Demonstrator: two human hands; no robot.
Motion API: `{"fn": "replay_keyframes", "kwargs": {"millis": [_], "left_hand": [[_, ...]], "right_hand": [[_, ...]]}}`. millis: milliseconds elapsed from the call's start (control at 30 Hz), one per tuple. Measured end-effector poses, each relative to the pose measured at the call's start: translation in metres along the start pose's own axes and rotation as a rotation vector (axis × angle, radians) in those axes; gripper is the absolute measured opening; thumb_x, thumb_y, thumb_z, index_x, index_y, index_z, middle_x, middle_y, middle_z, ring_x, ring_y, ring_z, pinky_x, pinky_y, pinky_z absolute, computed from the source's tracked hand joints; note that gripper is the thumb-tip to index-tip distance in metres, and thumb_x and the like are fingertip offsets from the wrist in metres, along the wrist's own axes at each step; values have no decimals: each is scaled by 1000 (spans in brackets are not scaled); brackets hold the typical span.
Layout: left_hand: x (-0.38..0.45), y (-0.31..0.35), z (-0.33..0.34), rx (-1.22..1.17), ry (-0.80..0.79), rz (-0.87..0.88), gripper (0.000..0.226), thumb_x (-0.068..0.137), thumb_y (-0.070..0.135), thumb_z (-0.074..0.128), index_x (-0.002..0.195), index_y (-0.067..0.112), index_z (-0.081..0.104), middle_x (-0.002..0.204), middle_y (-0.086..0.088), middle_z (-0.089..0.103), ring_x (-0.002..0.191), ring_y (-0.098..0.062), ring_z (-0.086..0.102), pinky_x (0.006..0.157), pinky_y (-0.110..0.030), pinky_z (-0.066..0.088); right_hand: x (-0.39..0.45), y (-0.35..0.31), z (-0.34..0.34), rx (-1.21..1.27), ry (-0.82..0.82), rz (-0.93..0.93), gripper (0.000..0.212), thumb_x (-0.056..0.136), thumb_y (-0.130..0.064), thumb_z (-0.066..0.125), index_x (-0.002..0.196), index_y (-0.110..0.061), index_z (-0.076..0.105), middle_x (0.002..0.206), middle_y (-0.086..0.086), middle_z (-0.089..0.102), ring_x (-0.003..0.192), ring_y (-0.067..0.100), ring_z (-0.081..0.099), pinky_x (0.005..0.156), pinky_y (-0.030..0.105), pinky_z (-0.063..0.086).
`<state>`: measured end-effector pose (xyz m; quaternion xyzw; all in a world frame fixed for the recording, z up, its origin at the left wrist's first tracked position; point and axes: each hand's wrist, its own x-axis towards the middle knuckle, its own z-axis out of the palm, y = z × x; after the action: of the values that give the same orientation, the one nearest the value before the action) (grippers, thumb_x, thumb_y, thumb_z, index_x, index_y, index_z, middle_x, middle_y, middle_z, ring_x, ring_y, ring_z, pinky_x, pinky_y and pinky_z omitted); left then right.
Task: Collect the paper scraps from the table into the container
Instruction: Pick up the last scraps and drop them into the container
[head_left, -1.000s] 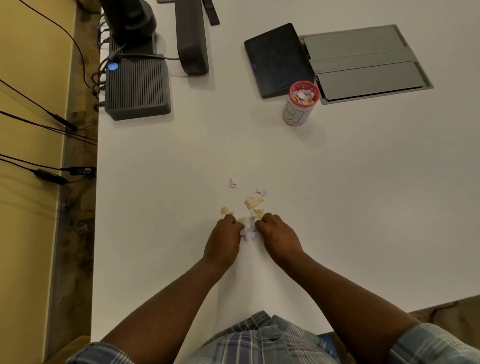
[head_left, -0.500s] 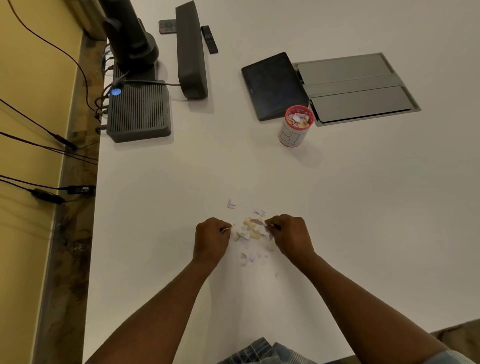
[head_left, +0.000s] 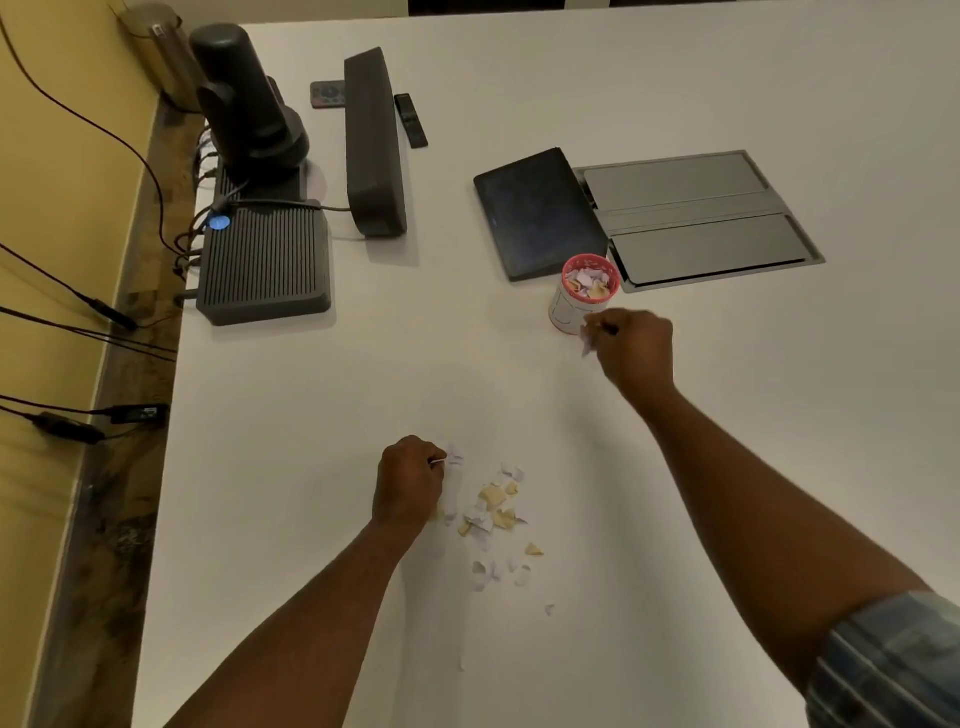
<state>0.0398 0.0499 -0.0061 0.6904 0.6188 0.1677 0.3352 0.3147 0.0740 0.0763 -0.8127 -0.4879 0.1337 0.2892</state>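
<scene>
The container (head_left: 584, 293), a small white cup with a pink rim, stands upright on the white table (head_left: 727, 467), and it serves as the reference for everything else. It already holds a heap of white and yellowish scraps up near its rim. The right hand (head_left: 635, 349) hangs just on the near side of the container, overlapping its lower wall in the view, with its fingers curled closed and pinching a small pale piece of paper (head_left: 587, 344) that dangles below the fingertips. Whether the hand touches the cup cannot be told. Well nearer the person than the container, and to its left, lies the loose pile of paper scraps (head_left: 493, 512), white and yellow bits scattered flat on the tabletop, with a few stragglers trailing farther toward the person. The left hand (head_left: 410, 480) rests at the left edge of that pile, knuckles up and fingers bunched, nipping a thin white sliver between thumb and forefinger. Just behind the container, a dark tablet (head_left: 540, 213) lies flat, and to the right of it a grey hinged panel (head_left: 696, 218) is set into the table. Far to the left of the container sit a ribbed dark box (head_left: 265, 262), a long dark speaker bar (head_left: 374, 145) and a camera on a stand (head_left: 244, 104).
</scene>
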Motion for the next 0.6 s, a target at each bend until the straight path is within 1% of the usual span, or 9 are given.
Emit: {"fn": "replay_keyframes", "kwargs": {"millis": [67, 133, 233, 300, 367, 467, 533, 600], "left_hand": [[4, -2, 2, 4, -3, -2, 11, 82, 6, 66, 73, 3, 71, 78, -11, 70, 72, -22, 65, 63, -30, 53], [6, -5, 5, 18, -11, -4, 14, 82, 8, 67, 70, 1, 70, 76, -13, 69, 71, -23, 66, 62, -30, 53], [7, -7, 7, 13, -7, -19, 21, 83, 10, 67, 63, 3, 65, 71, -11, 66, 66, -21, 63, 57, -28, 49], [8, -8, 8, -1, 5, -24, 20, 82, 8, 67, 63, 3, 64, 72, -10, 65, 67, -21, 62, 59, -30, 50], [9, -10, 9, 1, 15, -14, 20, 81, 6, 68, 62, 3, 62, 70, -10, 64, 65, -21, 60, 57, -28, 46], [11, -14, 12, 7, 22, -2, 22, 80, 4, 68, 60, 5, 59, 67, -9, 61, 63, -22, 60, 55, -29, 46], [13, -17, 13, 36, 21, 21, 20, 79, 3, 68, 60, 6, 62, 66, -8, 60, 61, -21, 58, 54, -28, 45], [14, -18, 16, 86, 20, 52, 16, 78, 1, 69, 63, 6, 66, 66, -7, 60, 59, -18, 56, 54, -25, 41]], "right_hand": [[30, -1, -1, -69, 44, -11, 22, 89, -17, 63, 104, -5, 73, 106, 16, 72, 98, 30, 68, 84, 30, 55], [56, 0, 2, -88, 58, 5, 22, 89, -15, 63, 107, -5, 72, 109, 16, 70, 99, 31, 67, 84, 33, 57], [87, 2, 9, -134, 30, 39, 19, 91, -17, 63, 102, -4, 71, 102, 15, 71, 93, 31, 68, 81, 33, 55], [100, 4, 15, -197, 9, 20, 16, 89, -16, 65, 98, -3, 69, 99, 17, 70, 89, 32, 68, 80, 34, 54], [107, 6, 21, -269, -17, -15, 20, 86, -16, 69, 100, -2, 67, 100, 18, 69, 87, 33, 68, 82, 37, 54], [116, 6, 29, -347, -95, -2, 30, 86, -20, 69, 110, -3, 62, 109, 19, 66, 95, 36, 66, 86, 41, 53], [122, 5, 33, -383, -179, 66, 38, 88, -25, 66, 120, -5, 57, 115, 18, 63, 102, 36, 63, 89, 43, 52], [127, 2, 37, -383, -224, 131, 45, 90, -30, 63, 125, -5, 51, 119, 17, 61, 107, 35, 60, 90, 42, 50]]}}
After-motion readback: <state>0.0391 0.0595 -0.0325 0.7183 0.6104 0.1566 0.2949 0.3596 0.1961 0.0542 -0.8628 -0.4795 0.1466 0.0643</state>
